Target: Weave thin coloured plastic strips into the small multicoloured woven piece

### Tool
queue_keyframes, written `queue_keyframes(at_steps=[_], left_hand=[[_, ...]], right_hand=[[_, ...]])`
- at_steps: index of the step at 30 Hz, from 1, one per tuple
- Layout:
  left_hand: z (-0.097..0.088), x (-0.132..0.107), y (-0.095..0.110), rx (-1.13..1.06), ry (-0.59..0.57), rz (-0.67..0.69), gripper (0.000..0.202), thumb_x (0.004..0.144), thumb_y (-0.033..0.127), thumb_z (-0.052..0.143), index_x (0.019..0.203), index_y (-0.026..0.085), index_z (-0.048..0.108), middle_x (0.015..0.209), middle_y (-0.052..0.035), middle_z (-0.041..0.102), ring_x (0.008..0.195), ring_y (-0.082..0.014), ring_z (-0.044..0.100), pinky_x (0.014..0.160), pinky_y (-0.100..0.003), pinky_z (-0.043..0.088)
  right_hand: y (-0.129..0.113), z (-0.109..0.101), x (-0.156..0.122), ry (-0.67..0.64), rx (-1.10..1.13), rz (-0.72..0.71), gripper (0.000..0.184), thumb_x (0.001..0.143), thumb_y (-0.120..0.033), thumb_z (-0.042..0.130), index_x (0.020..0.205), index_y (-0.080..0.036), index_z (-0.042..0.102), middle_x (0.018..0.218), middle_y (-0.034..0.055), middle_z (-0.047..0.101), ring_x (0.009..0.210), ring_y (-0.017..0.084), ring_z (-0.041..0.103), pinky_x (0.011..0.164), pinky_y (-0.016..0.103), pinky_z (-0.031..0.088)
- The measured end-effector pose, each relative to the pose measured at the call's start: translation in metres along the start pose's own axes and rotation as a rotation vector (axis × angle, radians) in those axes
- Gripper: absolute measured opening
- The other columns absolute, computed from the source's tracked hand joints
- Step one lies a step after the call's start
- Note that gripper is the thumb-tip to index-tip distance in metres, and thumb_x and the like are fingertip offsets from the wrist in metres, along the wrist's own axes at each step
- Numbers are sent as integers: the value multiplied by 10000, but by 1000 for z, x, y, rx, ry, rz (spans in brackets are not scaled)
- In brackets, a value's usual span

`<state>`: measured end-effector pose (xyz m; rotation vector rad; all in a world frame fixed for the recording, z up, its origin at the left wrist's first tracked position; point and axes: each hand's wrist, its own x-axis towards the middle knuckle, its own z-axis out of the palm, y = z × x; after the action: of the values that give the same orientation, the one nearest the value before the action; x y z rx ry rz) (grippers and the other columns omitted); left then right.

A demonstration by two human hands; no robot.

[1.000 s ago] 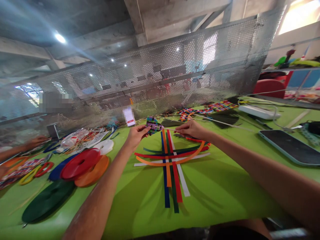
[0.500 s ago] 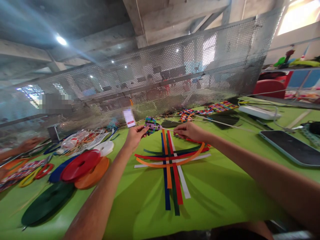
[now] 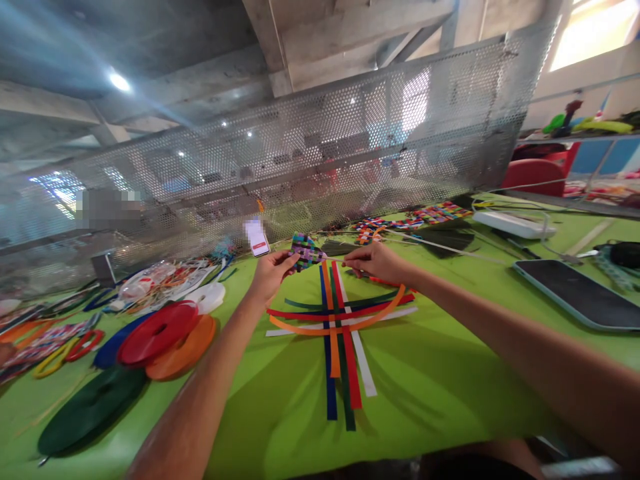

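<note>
Both hands at the far end of a crossed layout of coloured strips.
The left hand (image 3: 270,272) pinches a small woven piece (image 3: 306,250); the right hand (image 3: 376,261) pinches a thin stick (image 3: 334,259) running from it. The strips (image 3: 340,320) lie crossed on the green surface (image 3: 430,387), seemingly laid out but not yet interlaced; spools (image 3: 165,333) rest nearby.
</note>
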<state>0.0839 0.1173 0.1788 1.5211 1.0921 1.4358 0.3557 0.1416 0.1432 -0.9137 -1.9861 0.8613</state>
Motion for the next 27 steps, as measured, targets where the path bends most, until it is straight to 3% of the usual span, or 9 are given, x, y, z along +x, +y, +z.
queue_keyframes(at_steps=[6,11,15,18,21,27], left_hand=[[-1,2,2,62,45,78,316,576,361,921,775,161,779,685,-18,667,615,-118,545,538,-198,442],[-5,4,0,60,74,141,248,546,262,919,731,186,773,868,-38,671,822,-157,586,630,-187,501],[-5,4,-2,-14,60,81,344,600,280,901,895,173,761,996,-62,675,800,-141,625,624,-195,538],[-4,3,-3,-77,52,0,360,691,322,850,985,167,712,949,-58,679,748,-132,652,642,-231,580],[-2,1,-2,-113,19,-68,313,730,342,814,935,144,686,863,-47,680,710,-134,660,642,-259,602],[-1,-3,1,-100,-65,-119,293,602,251,873,795,122,694,775,-27,675,674,-132,641,630,-274,612]], right_hand=[[4,0,5,45,-8,-19,336,835,-407,648,980,-147,802,795,78,761,691,180,642,652,277,499],[2,-5,5,74,-19,-40,300,828,-391,643,914,-160,813,845,93,779,762,220,674,707,314,521],[-1,-4,3,91,-27,-59,289,818,-393,665,928,-172,816,896,99,789,809,239,687,743,330,530],[0,-3,3,111,-35,-71,292,822,-409,671,924,-176,815,905,101,788,817,243,687,749,333,532],[3,-2,4,132,-50,-78,274,822,-402,669,902,-180,808,898,97,782,817,240,681,733,328,527],[6,1,6,150,-94,-78,213,822,-312,613,819,-151,752,703,66,695,629,183,610,600,291,469]])
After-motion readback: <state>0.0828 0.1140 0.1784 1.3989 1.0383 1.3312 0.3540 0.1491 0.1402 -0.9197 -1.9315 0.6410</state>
